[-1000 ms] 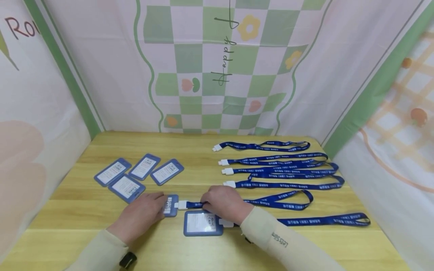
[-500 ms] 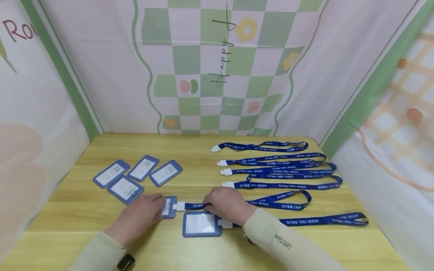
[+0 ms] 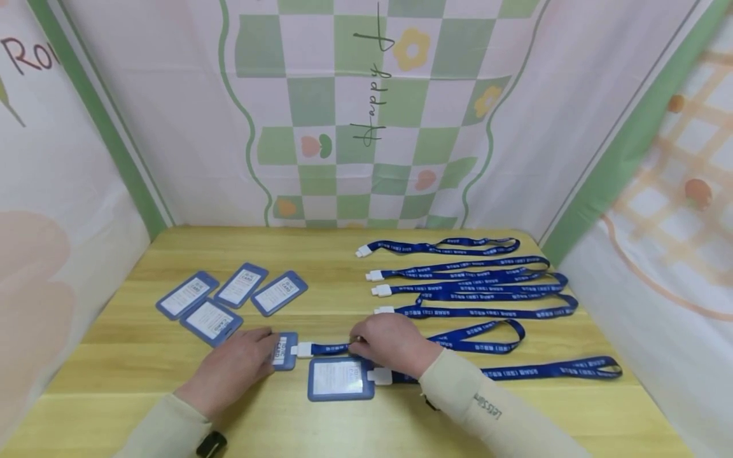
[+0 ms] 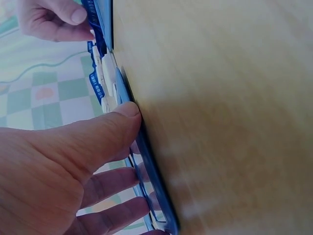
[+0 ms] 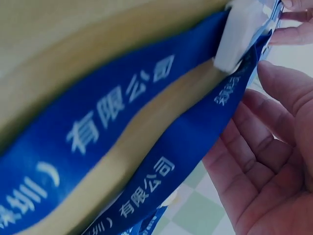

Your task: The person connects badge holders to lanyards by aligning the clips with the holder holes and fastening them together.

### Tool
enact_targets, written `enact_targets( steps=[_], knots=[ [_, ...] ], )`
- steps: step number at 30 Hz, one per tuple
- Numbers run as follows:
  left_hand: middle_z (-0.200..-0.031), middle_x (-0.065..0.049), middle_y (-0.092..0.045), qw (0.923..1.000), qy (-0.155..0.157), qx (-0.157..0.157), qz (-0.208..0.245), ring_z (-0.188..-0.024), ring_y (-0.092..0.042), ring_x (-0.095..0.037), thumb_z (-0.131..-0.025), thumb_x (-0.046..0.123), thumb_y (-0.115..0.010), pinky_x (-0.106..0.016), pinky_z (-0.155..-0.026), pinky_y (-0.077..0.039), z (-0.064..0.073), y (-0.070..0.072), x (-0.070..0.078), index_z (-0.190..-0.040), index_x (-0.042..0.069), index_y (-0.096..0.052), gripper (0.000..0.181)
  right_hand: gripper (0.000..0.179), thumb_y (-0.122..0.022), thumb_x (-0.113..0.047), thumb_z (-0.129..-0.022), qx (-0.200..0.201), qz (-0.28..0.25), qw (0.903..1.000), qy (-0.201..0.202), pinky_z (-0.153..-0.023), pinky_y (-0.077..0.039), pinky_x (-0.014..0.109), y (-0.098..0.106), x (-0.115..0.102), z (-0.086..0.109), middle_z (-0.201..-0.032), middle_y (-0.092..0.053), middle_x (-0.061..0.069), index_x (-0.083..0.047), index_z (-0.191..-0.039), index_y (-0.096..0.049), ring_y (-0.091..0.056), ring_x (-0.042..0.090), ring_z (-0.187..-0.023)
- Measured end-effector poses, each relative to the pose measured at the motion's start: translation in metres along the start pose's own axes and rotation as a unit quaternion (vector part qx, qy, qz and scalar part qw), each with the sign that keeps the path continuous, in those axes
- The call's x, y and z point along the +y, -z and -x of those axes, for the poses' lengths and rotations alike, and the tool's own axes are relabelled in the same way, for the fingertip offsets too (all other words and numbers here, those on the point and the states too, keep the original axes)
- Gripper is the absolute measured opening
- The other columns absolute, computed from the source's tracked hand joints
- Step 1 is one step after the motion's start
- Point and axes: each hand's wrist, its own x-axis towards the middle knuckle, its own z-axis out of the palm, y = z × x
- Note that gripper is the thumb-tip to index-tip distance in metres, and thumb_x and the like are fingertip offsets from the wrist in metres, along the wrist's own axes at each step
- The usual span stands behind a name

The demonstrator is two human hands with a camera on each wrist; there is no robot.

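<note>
Wood-grain table (image 3: 286,426), printed cloth walls (image 3: 372,114) around. Blue-framed card holder (image 3: 287,351), white clip (image 3: 305,349), lettered blue lanyard (image 3: 329,349), lying front-left of centre. Left hand (image 3: 231,367) pinches holder; right hand (image 3: 395,343) at lanyard, finger grip unclear.

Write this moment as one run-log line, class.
Left hand: grips badge holder; right hand: at adjoining lanyard; beside: second holder; back left: four loose holders; back right: four loose lanyards

Left hand (image 3: 231,366) hides part of a badge holder (image 3: 284,352), right hand (image 3: 395,343) a stretch of lanyard (image 3: 329,349) — head view.
Print on the cards (image 3: 241,285) is too small to read — sleeves (image 3: 498,410) cut off below.
</note>
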Motion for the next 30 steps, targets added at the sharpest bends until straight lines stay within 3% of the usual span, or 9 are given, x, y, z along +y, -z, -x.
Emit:
enact_targets(
  steps=[6, 16, 30],
  knots=[
    [-0.133, -0.023, -0.067, 0.9999, -0.004, 0.009, -0.005, -0.118, -0.067, -0.039, -0.086, 0.024, -0.085, -0.056, -0.101, -0.057, 0.001, -0.001, 0.000, -0.133, 0.004, -0.068, 0.054, 0.027, -0.070, -0.038, -0.101, 0.035, -0.005, 0.9992, -0.020, -0.078, -0.064, 0.032, 0.006, 0.013, 0.000, -0.100, -0.080, -0.004, -0.017, -0.115, -0.079, -0.074, 0.011, -0.087],
    [-0.132, -0.022, -0.068, 0.9999, -0.002, 0.015, -0.004, -0.118, -0.067, -0.038, -0.086, 0.024, -0.085, -0.056, -0.101, -0.057, 0.002, -0.001, 0.000, -0.133, 0.005, -0.068, 0.054, 0.033, -0.074, -0.028, -0.098, 0.056, -0.006, 0.9941, -0.093, -0.098, -0.061, 0.040, 0.019, 0.037, -0.003, -0.123, -0.076, 0.002, -0.016, -0.129, -0.073, -0.072, 0.022, -0.112],
    [-0.133, -0.024, -0.067, 0.9997, 0.000, 0.025, 0.004, -0.119, -0.066, -0.040, -0.086, 0.022, -0.085, -0.056, -0.102, -0.056, 0.004, -0.004, 0.000, -0.134, 0.004, -0.067, 0.055, 0.037, -0.076, -0.025, -0.097, 0.022, 0.009, 0.9933, -0.113, -0.100, -0.060, 0.042, 0.011, 0.047, -0.007, -0.124, -0.075, 0.003, -0.017, -0.133, -0.071, -0.071, 0.022, -0.113]
  ],
)
